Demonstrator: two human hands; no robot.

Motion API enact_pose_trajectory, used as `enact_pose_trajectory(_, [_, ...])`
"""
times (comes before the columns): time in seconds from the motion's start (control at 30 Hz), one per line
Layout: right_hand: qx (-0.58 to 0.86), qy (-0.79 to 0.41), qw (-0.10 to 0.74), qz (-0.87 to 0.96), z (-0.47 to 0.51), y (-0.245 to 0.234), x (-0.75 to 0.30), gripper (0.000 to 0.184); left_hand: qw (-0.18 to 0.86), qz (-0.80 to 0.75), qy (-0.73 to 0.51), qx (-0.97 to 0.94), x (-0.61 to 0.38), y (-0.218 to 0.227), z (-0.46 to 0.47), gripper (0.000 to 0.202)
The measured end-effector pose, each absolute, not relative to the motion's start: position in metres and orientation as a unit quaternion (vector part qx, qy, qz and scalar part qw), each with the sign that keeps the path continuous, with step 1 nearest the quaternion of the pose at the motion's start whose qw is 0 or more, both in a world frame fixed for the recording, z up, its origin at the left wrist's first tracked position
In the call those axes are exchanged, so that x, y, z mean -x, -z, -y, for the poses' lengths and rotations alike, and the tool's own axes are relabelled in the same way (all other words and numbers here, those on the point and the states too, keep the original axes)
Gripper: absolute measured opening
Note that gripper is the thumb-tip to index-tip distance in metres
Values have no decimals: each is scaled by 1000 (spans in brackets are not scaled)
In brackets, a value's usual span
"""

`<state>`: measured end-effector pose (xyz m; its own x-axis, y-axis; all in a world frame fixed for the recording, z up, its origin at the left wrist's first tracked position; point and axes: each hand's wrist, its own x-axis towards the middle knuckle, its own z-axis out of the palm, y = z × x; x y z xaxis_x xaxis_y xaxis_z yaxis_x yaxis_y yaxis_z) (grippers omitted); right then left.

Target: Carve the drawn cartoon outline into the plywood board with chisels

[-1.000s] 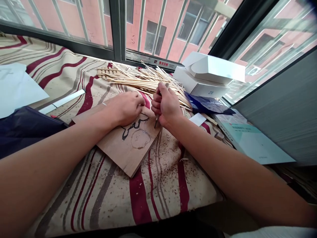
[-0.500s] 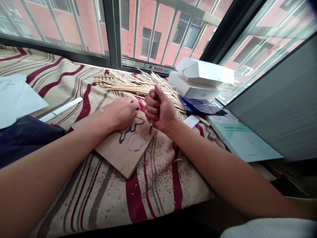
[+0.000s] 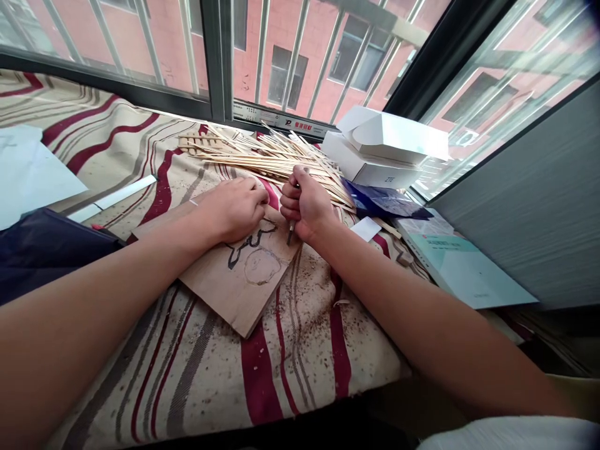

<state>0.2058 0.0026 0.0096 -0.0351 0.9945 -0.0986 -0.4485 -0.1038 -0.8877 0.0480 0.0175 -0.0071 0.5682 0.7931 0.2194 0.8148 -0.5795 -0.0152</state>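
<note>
A flat wooden board (image 3: 220, 287) lies at an angle on the striped cloth. On it are a dark, branching carved or drawn shape (image 3: 248, 244) and a roughly round outline (image 3: 262, 266). My left hand (image 3: 239, 209) is closed, its fingers curled down onto the upper part of the board and partly hiding the dark shape. In a fist, my right hand (image 3: 307, 203) grips a slim carving tool (image 3: 290, 232), thumb at its top end. The tool's narrow tip points down near the board's right edge; whether it touches the wood I cannot tell.
Crumbs of wood (image 3: 319, 319) litter the striped cloth (image 3: 210, 375). Behind my hands lies a heap of thin wooden sticks (image 3: 267, 156). A white box (image 3: 375, 156), dark blue plastic (image 3: 389, 203) and a book (image 3: 464, 262) are at right; paper (image 3: 37, 175) and a dark blue bag (image 3: 51, 244) at left.
The view has shifted slightly. My right hand keeps its grip on the carving tool, whose tip now slants a little more and sits slightly higher. My left hand stays on the board.
</note>
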Motion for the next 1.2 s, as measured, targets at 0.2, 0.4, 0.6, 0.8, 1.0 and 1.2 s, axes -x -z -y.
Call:
enact_pose_trajectory(0.2, [347,-665,530,395,-1,-11,-211,49,3,486,105,868,-51,4,-14,36])
enact_pose_trajectory(0.4, [375,-642,564,359,6,-5,-194,49,5,492,95,865,-54,1,-11,37])
enact_pose_trajectory(0.6, [349,-639,557,400,12,-21,-197,52,8,483,95,870,-51,2,-11,35])
enact_pose_trajectory(0.8, [327,-608,572,444,14,-31,-224,56,32,473,76,877,-50,3,-14,38])
enact_pose_trajectory(1.0, [331,-622,545,454,18,-23,-207,57,53,471,60,878,-51,2,-12,37])
enact_pose_trajectory(1.2, [331,-673,498,436,3,-18,-205,54,50,474,52,878,-51,1,-13,36])
